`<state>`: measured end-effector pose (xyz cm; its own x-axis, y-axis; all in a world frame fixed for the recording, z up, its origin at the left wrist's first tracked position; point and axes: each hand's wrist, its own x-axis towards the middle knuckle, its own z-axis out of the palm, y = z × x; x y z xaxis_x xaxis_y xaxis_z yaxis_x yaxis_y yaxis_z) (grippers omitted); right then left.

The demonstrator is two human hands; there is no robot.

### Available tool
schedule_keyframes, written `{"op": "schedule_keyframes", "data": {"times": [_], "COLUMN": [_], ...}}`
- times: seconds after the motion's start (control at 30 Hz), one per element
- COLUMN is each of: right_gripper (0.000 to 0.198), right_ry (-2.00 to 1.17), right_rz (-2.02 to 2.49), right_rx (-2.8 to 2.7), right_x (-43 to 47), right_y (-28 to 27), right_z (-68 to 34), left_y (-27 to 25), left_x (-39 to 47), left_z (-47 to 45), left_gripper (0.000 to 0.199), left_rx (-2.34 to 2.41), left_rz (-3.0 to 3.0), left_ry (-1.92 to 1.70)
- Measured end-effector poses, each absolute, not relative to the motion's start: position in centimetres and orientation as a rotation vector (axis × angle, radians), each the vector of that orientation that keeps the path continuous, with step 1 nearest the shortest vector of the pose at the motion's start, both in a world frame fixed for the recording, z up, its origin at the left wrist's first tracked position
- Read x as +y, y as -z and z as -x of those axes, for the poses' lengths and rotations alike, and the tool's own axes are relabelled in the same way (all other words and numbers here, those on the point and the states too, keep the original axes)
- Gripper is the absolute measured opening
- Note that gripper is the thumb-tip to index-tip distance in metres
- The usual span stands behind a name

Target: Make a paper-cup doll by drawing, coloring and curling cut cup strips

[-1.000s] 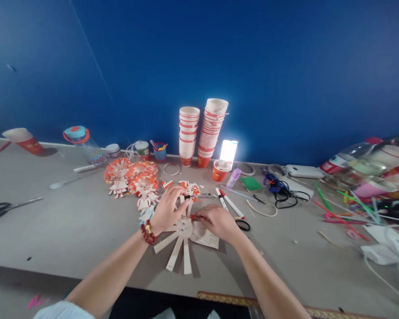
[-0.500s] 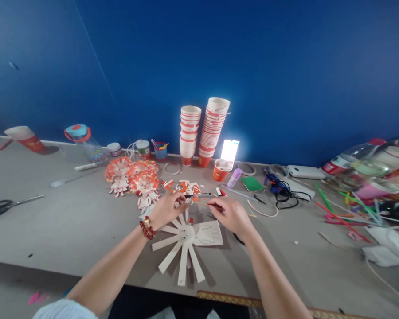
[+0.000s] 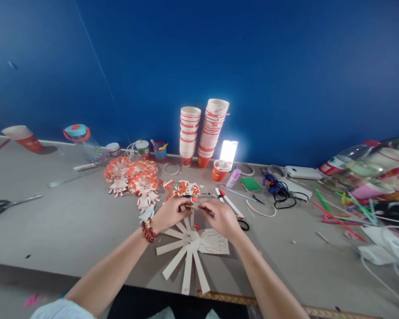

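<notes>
Between my two hands runs a thin tan stick [image 3: 193, 207], too small to tell whether it is a pencil. My left hand [image 3: 171, 213] has its fingers closed at the stick's left end. The other end is pinched in my right hand [image 3: 220, 216]. Just below them lies a cut-open white paper cup [image 3: 192, 240], its strips fanned out around a round base with a small face drawn on it. One upper strip reaches up to the fingers; whether they grip it is hidden. To the right, a flat panel [image 3: 214, 241] joined to it carries a pencilled body outline.
Finished paper figures with orange frills [image 3: 142, 181] lie left, near orange-white scraps [image 3: 186, 188]. Behind stand two cup stacks [image 3: 190, 133], a lit phone [image 3: 229, 151] and a small cup [image 3: 221, 171]. Markers [image 3: 232, 204], a glue gun [image 3: 277, 185] and scissors [image 3: 9, 204] lie around.
My hands have come closer together on the stick and dipped slightly. The cut cup has shifted a little right and toward me, and the markers behind my right hand now show more.
</notes>
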<state>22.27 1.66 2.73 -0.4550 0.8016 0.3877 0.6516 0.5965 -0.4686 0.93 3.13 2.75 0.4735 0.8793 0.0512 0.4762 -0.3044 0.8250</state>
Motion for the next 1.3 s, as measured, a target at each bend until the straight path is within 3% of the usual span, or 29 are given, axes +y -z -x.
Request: {"op": "schedule_keyframes", "data": {"times": [0.37,0.87,1.3], "right_gripper": [0.024,0.016,0.018], "right_ry": [-0.237,-0.306,-0.233], "right_rz": [1.053,1.037,0.97], "right_rx": [-2.334,-2.315,-2.331], "right_x": [1.58,1.49,1.33], "right_y": [-2.54,-2.75,-2.19], "right_z": [-22.43,-22.13,-21.88], "left_y": [-2.69,-2.68,-2.84], "left_x": [2.84,3.01,2.87], "left_z": [-1.22,-1.12,-1.23], "left_gripper": [0.022,0.017,0.037], "left_rx": [1.088,1.094,1.137], "left_rz": [-1.954,-2.086,-2.012], "left_ry": [-0.682,-0.758,-0.694]}}
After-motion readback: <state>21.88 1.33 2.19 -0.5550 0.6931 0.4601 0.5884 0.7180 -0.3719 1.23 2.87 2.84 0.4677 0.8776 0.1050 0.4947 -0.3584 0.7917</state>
